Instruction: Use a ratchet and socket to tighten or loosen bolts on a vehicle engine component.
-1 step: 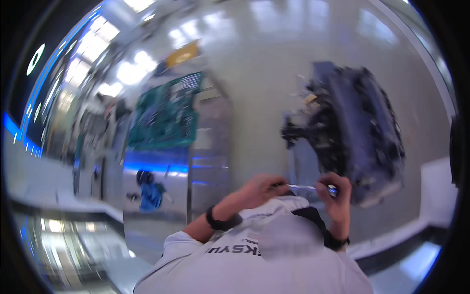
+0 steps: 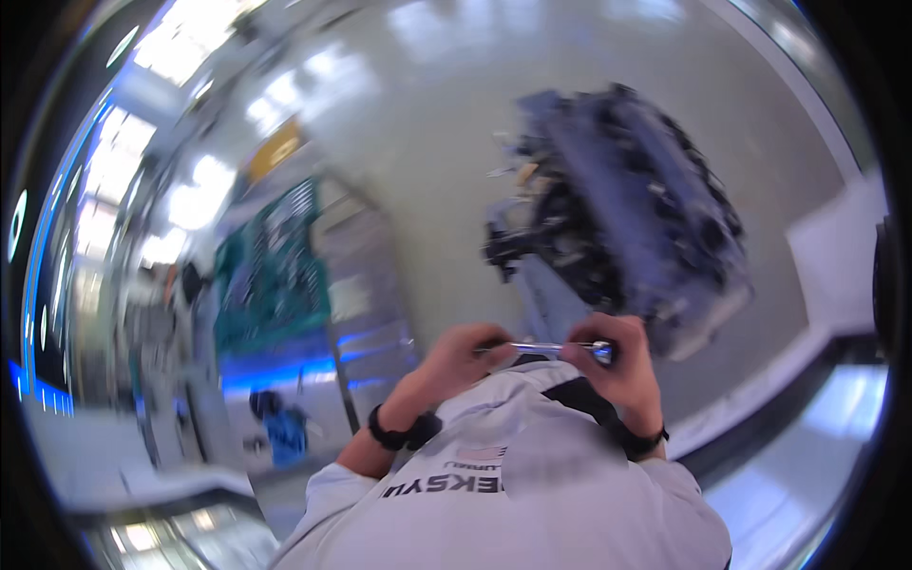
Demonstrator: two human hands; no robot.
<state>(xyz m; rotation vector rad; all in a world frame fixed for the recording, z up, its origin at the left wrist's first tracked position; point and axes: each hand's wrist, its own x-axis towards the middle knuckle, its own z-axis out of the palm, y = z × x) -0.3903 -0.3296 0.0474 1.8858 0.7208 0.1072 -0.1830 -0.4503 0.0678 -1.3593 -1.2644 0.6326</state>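
My left hand (image 2: 456,361) and my right hand (image 2: 617,366) are closed around the two ends of a shiny metal bar tool (image 2: 537,348), perhaps a ratchet, held horizontally in front of my white shirt. Its head shows at my right hand. Beyond my hands, at the right, stands a large dark engine assembly (image 2: 632,214) with a grey plate (image 2: 546,294) at its lower left side. The engine is blurred, so its small parts cannot be told apart.
To the left is a metal cart (image 2: 356,252) bearing a green tool tray (image 2: 271,275) with tools. A blue object (image 2: 285,432) lies near its lower part, and a yellow item (image 2: 274,152) is farther back. Pale floor (image 2: 427,114) surrounds the engine; a white ledge (image 2: 836,256) is at the right.
The view has turned, so the engine appears farther left and higher and the cart farther left. Both hands appear slightly higher and leftward, still on the metal tool.
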